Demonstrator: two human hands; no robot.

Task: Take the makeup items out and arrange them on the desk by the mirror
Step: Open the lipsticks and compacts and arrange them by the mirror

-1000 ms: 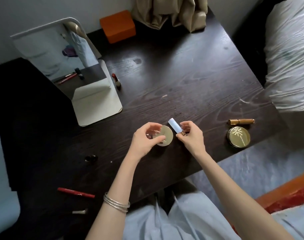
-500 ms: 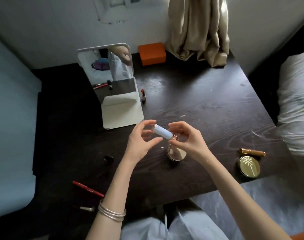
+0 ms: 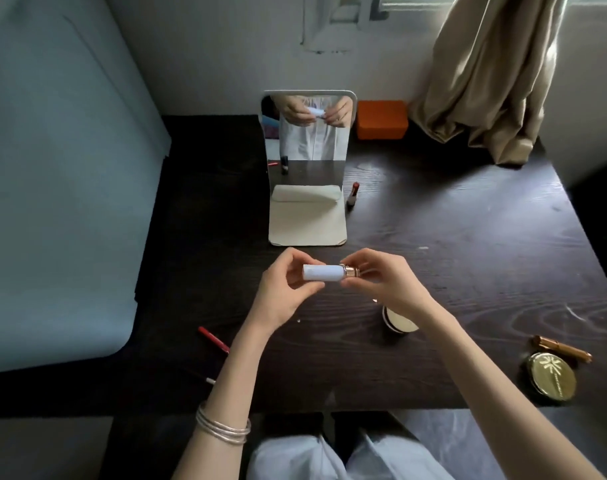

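Head view: a white lipstick tube (image 3: 323, 272) is held level above the middle of the worktop (image 3: 468, 244), its long axis running left to right, gold end toward the right. The left hand (image 3: 283, 292) pinches the white end; the right hand (image 3: 387, 284) grips the gold end. Toward the back edge stands a mirror (image 3: 309, 133), an open lipstick (image 3: 352, 195) upright just beside its base. A gold compact (image 3: 551, 377) lies near the front right corner.

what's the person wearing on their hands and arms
Both forearms are bare, with no sleeves in view. The left wrist carries a stack of thin silver bangles. The left hand and right hand wear no gloves; whether there are any rings cannot be told.
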